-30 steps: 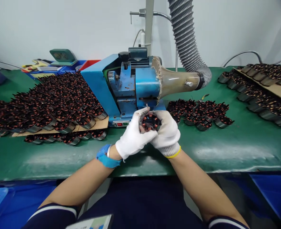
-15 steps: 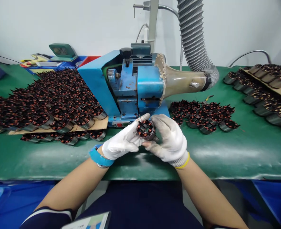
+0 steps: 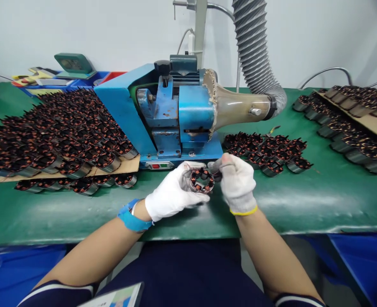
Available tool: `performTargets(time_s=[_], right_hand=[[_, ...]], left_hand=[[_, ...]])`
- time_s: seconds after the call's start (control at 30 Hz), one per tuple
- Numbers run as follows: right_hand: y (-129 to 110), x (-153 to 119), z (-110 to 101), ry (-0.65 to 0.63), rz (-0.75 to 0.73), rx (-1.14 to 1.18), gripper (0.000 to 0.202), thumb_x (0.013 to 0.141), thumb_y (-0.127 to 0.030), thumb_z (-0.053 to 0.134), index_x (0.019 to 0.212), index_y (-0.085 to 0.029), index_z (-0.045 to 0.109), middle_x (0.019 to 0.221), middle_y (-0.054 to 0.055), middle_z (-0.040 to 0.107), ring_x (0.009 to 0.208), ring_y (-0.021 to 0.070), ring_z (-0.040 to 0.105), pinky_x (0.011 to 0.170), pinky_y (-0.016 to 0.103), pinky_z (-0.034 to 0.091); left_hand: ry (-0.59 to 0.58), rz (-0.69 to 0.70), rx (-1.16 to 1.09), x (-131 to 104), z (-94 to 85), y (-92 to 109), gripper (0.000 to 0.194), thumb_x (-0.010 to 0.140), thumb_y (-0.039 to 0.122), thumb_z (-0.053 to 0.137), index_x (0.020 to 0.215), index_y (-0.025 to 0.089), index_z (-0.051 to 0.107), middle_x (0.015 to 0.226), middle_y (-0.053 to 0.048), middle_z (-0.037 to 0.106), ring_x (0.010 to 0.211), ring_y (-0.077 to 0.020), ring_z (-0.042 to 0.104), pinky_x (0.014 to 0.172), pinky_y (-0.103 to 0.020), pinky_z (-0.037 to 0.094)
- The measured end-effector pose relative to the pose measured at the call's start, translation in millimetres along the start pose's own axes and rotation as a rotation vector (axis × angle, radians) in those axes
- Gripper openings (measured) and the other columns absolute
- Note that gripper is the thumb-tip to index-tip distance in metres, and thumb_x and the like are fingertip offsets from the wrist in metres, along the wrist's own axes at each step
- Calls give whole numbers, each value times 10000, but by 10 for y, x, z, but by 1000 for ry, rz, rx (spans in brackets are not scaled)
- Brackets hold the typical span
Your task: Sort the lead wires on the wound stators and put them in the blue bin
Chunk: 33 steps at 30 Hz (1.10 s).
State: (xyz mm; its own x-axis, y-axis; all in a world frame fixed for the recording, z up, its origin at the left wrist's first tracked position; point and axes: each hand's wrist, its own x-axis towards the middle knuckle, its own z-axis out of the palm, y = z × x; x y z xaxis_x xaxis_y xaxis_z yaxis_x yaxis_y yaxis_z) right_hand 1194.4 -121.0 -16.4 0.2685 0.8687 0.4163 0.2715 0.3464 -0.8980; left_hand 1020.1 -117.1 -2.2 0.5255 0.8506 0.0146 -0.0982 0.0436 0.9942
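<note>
My left hand (image 3: 174,192), in a white glove, grips a motor stator (image 3: 193,186) between thumb and fingers. The ring of copper windings and black insulation faces up toward me, and green tabletop shows through its middle. At the ring's right edge is my right hand (image 3: 238,181), gloved in white with greyish fingertips. Its fingers are curled into a pinch close to the windings; whatever lies between them is too small or hidden to tell. Both hands are above the table's front part, just before the blue machine (image 3: 195,106).
Stacked stators (image 3: 63,128) with cardboard between layers crowd the left. A smaller group of stators (image 3: 271,153) stands right of the machine, more stators (image 3: 351,140) at far right. A grey ribbed hose (image 3: 252,47) joins the machine's nozzle. Small bins (image 3: 79,83) sit at back left.
My right hand has gone from cupping the stator's side to a pinch at its right edge. The stator has shifted slightly right and down in my left hand and its ring is turned.
</note>
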Motion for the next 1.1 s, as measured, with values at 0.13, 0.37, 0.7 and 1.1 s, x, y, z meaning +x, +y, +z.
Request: performTargets(time_s=[0.13,0.37,0.7,1.1], right_hand=[[74,171,-58,257,461,612,444,876,-517,523,589,-213,373,460,-114,346,373,50,370,625,298,576],[-143,-115,345,37,472,602,323,779,-451,667,948,-176,678,867,26,710,804,150,666,779,283,542],[-222,159,688,128,468,606,196,699,-324,661,779,-149,695,721,16,719,708,148,658,726,296,546],[-159,464,761,157,344,444,237,697,-376,633,715,-143,677,621,-18,661,632,123,609,677,280,519]], left_hand=[[162,349,368,-36,-21,-97,586,629,228,821,1111,223,486,1080,-71,617,935,-200,653,838,-360,559],[441,741,855,41,-115,-180,526,673,202,767,1120,206,488,1055,-61,534,1003,-198,594,871,-359,527],[509,693,952,156,-115,-143,483,669,163,723,1096,190,498,1067,-68,518,973,-185,606,862,-339,529],[644,609,1003,417,-101,-99,521,637,104,683,1116,205,506,1049,-55,575,943,-180,630,835,-319,535]])
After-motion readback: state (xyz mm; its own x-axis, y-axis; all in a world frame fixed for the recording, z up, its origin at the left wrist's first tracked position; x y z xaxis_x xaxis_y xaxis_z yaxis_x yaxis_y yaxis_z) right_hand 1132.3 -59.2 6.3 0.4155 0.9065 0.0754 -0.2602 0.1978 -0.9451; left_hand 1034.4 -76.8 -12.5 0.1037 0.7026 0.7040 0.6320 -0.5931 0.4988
